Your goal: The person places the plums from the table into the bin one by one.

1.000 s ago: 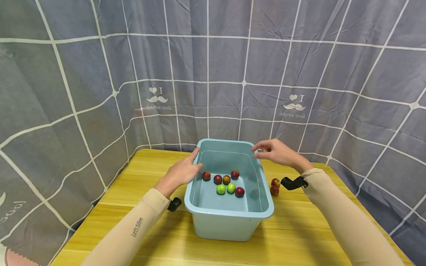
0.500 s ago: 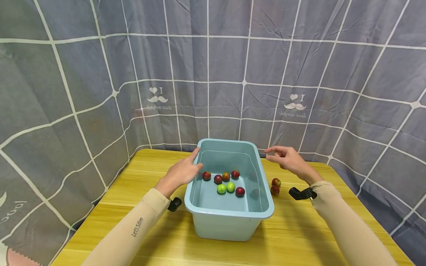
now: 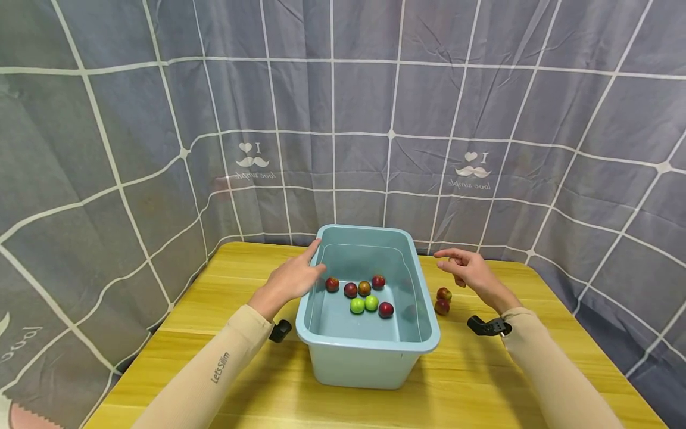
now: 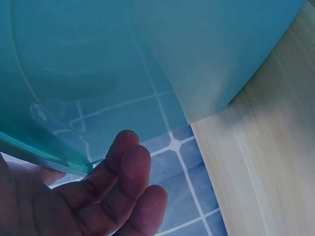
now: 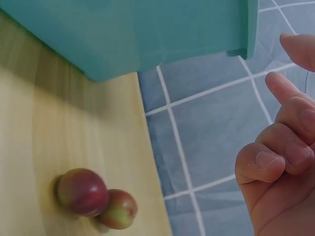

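Light blue tub (image 3: 370, 351) near the middle of the yellow worktop (image 3: 214, 333), far rim close to the worktop's far edge, where the grid-patterned curtain (image 3: 161, 149) hangs. Bare wood open left of the tub and along the near edge. Inside the tub: five red fruits (image 3: 351, 289) and two green fruits (image 3: 356, 305), clustered toward the middle. Just right of the tub, out on the wood, two more reddish fruits (image 3: 442, 300) touching each other. Left hand (image 3: 292, 279) resting on the tub's left rim, fingers relaxed, nothing gripped. Right hand (image 3: 471, 273) in the air just right of the loose pair, fingers loosely curled, holding nothing.
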A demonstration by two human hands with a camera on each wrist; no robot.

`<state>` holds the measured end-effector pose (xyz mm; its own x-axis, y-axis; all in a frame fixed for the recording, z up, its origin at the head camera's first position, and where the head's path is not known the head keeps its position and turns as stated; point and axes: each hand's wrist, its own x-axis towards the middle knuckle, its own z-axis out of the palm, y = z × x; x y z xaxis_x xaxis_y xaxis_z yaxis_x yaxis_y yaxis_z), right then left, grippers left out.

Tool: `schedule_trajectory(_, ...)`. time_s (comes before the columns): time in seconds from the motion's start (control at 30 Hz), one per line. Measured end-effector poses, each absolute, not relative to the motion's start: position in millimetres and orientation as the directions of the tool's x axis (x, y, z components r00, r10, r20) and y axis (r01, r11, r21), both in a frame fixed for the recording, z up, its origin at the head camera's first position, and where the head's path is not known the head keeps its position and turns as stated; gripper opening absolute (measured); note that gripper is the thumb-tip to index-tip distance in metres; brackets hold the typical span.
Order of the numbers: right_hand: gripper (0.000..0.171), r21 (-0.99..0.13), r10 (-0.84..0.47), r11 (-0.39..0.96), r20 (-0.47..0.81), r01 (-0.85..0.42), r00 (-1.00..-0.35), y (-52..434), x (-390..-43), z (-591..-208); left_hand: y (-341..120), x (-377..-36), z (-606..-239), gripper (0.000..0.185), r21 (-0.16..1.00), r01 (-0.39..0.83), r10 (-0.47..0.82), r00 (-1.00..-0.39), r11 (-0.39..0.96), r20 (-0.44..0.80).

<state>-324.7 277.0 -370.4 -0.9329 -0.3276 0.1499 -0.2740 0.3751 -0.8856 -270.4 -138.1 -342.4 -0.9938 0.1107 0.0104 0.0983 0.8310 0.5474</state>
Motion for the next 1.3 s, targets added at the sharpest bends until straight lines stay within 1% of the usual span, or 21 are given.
schedule_trajectory(0.3,0.048,-0.909,-0.281,0.356,0.118,-0.217,-0.953,284.5,-330.4,-396.7,-137.0,-268.1,-341.2,0.072,0.556,0.101,0.114,-0.993,0.825,0.012)
schedule_trajectory(0.63,0.051,-0.931,-0.226,0.324,0.093,-0.165,-0.970,291.9,-333.9,-417.7,-136.1,-268.4,-340.3,0.072,0.551,0.098,0.107,-0.994,0.829,0.016)
schedule_trajectory(0.83,0.053,-0.947,-0.207,0.301,0.050,-0.112,-0.977,297.0,-335.6,-431.1,-136.4,-268.4,-340.6,0.072,0.548,0.099,0.108,-0.994,0.831,0.017)
schedule_trajectory(1.1,0.054,-0.949,-0.183,0.304,0.024,-0.080,-0.983,304.6,-336.9,-446.5,-136.3,-267.3,-340.2,0.071,0.556,0.105,0.112,-0.993,0.824,0.022)
schedule_trajectory(1.3,0.059,-0.952,-0.174,0.304,-0.009,-0.045,-0.985,308.1,-337.5,-454.5,-137.0,-267.7,-340.0,0.071,0.560,0.106,0.114,-0.993,0.822,0.021)
